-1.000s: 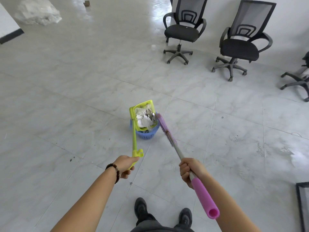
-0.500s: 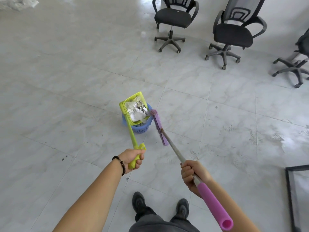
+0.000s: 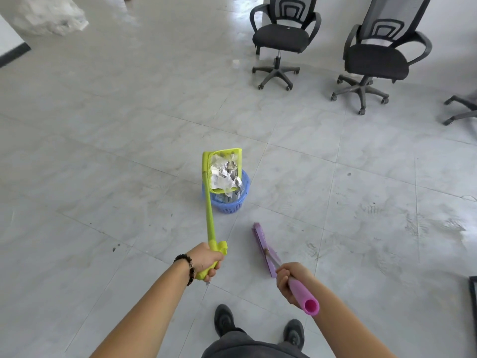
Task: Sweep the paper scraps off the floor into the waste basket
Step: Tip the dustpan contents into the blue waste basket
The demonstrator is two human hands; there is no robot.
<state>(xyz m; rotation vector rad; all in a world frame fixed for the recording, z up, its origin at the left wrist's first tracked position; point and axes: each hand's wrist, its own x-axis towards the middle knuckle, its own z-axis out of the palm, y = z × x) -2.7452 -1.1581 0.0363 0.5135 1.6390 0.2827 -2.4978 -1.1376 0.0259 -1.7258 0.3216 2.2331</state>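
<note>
Drawn back from the waste basket (image 3: 229, 202), the broom (image 3: 265, 250) lies near the right hand (image 3: 290, 279) gripping it; the left hand (image 3: 206, 262) clamps the dustpan (image 3: 224, 171), its pan straight ahead over the basket.

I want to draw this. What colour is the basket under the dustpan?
The basket is blue, seen best in the head view.

Glossy tile floor (image 3: 129, 151); plastic dustpan (image 3: 206, 171) holds crumpled paper scraps (image 3: 223, 174).
</note>
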